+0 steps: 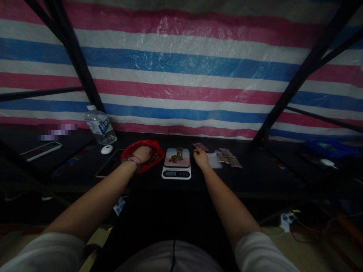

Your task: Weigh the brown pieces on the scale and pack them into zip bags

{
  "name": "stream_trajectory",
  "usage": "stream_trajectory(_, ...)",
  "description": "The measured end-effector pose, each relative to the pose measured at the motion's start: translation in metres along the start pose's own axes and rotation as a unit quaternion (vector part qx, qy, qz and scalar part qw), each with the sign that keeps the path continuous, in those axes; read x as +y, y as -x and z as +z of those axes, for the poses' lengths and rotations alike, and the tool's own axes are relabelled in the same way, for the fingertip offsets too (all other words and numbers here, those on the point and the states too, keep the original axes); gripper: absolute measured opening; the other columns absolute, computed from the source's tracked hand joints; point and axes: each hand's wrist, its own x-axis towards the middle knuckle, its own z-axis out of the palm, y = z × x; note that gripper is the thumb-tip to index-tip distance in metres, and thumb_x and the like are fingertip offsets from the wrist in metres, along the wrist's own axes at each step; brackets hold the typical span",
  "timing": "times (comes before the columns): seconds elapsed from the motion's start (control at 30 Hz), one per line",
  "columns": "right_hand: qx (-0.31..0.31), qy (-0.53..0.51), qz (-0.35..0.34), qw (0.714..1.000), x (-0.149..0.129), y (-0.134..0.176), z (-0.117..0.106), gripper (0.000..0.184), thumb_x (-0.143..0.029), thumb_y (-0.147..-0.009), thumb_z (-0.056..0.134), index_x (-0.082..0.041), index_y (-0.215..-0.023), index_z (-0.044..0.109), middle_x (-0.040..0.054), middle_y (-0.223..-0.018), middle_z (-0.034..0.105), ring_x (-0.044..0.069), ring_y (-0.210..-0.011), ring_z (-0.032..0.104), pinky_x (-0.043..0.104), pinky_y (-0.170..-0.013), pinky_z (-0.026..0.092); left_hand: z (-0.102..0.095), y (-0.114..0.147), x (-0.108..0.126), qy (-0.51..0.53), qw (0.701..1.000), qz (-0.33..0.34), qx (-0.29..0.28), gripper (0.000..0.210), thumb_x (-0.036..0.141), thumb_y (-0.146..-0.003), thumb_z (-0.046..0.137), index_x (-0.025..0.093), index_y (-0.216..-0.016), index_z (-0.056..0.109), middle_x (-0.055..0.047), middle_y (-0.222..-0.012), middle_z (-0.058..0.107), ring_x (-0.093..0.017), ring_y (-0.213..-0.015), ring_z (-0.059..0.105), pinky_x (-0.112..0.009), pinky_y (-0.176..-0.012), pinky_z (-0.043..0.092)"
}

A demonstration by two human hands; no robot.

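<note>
My left hand (142,154) reaches into a red plastic bag (160,149) that holds small brown pieces; its fingertips are down among them, and what they grip is hidden. A white kitchen scale (176,174) stands to the right of the bag. On its platform are a small clear cup (179,152) with brown contents and a little heap of brown pieces (173,159). Beside the scale, my right hand (200,156) rests on the table with its fingers curled together. Whether anything lies in those fingers I cannot make out.
Small filled zip bags (229,158) and a flat clear bag (214,161) lie right of my right hand. At left are a water bottle (100,125), a white earbud case (107,149), a dark tablet (109,166) and a phone (41,151). Black frame bars (82,71) slant up both sides.
</note>
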Motion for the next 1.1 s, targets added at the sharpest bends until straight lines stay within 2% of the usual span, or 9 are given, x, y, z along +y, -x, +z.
stream_trajectory(0.2,0.059,0.107,-0.111,0.986,-0.019,0.017,-0.02,0.026,-0.019,-0.082,0.045,-0.015,-0.099,0.065,0.0112,-0.104,0.064,0.022,-0.105,0.053,0.035,-0.095,0.036,0.003,0.003,-0.005,0.017,0.999,-0.017,0.047,0.032,0.019,-0.082,0.039,0.011,-0.088,0.069,-0.016,-0.091,0.069,-0.022,-0.08,0.065,-0.03,-0.076,0.047)
stream_trajectory(0.33,0.055,0.218,-0.021,0.974,-0.02,0.031,-0.039,0.033,-0.028,-0.08,0.052,-0.013,-0.108,0.062,0.0191,-0.114,0.059,0.03,-0.109,0.051,0.042,-0.09,0.038,0.006,0.01,-0.009,0.021,0.998,-0.02,0.063,0.033,0.022,-0.083,0.038,0.013,-0.091,0.069,-0.015,-0.092,0.069,-0.022,-0.079,0.064,-0.03,-0.075,0.047)
stream_trajectory(0.47,-0.05,0.271,0.091,0.957,-0.009,0.038,-0.046,0.029,-0.025,-0.082,0.05,-0.009,-0.1,0.066,0.0225,-0.101,0.064,0.031,-0.098,0.06,0.042,-0.081,0.044,0.003,0.023,-0.001,0.039,0.991,0.004,0.124,0.033,0.025,-0.085,0.038,0.015,-0.092,0.069,-0.013,-0.095,0.068,-0.023,-0.085,0.063,-0.031,-0.08,0.046)
stream_trajectory(0.6,-0.058,0.275,0.097,0.955,-0.005,0.04,-0.047,0.03,-0.014,-0.084,0.041,-0.012,-0.098,0.068,0.0205,-0.097,0.067,0.026,-0.091,0.065,0.036,-0.076,0.047,-0.008,0.041,0.021,0.074,0.977,0.034,0.196,0.033,0.03,-0.087,0.039,0.016,-0.089,0.069,-0.011,-0.096,0.067,-0.023,-0.091,0.06,-0.033,-0.085,0.044)
stream_trajectory(0.8,-0.072,0.24,0.121,0.961,-0.003,0.038,-0.057,0.029,-0.027,-0.084,0.046,-0.012,-0.09,0.07,0.0194,-0.092,0.068,0.026,-0.088,0.066,0.034,-0.075,0.047,-0.017,0.068,0.048,0.123,0.966,0.082,0.214,0.033,0.034,-0.088,0.041,0.018,-0.088,0.07,-0.009,-0.091,0.066,-0.021,-0.087,0.06,-0.032,-0.085,0.044)
stream_trajectory(0.87,-0.052,0.231,0.124,0.964,-0.003,0.038,-0.063,0.03,-0.028,-0.085,0.045,-0.012,-0.088,0.07,0.0187,-0.089,0.069,0.026,-0.085,0.065,0.033,-0.074,0.046,-0.015,0.074,0.051,0.142,0.962,0.092,0.213,0.031,0.033,-0.087,0.043,0.018,-0.087,0.07,-0.009,-0.09,0.066,-0.021,-0.087,0.06,-0.032,-0.084,0.044)
stream_trajectory(0.93,0.0,0.216,0.104,0.971,-0.007,0.04,-0.071,0.031,-0.029,-0.087,0.042,-0.013,-0.09,0.068,0.0173,-0.088,0.068,0.025,-0.083,0.065,0.032,-0.074,0.045,-0.012,0.078,0.053,0.173,0.955,0.109,0.214,0.028,0.032,-0.087,0.045,0.018,-0.085,0.069,-0.008,-0.088,0.066,-0.02,-0.086,0.06,-0.032,-0.084,0.044)
stream_trajectory(1.03,0.083,0.142,0.013,0.986,-0.027,0.046,-0.085,0.031,-0.03,-0.089,0.038,-0.014,-0.093,0.065,0.0127,-0.086,0.067,0.022,-0.082,0.062,0.029,-0.074,0.043,-0.007,0.08,0.056,0.258,0.933,0.148,0.204,0.026,0.032,-0.087,0.047,0.018,-0.087,0.069,-0.007,-0.088,0.066,-0.019,-0.085,0.06,-0.031,-0.082,0.045)
stream_trajectory(1.1,0.064,0.051,-0.065,0.995,-0.049,0.054,-0.091,0.028,-0.031,-0.089,0.039,-0.017,-0.089,0.063,0.0072,-0.081,0.066,0.018,-0.076,0.06,0.026,-0.07,0.042,-0.002,0.08,0.06,0.342,0.905,0.165,0.19,0.027,0.034,-0.086,0.048,0.018,-0.096,0.067,-0.007,-0.095,0.066,-0.018,-0.089,0.06,-0.029,-0.083,0.046)
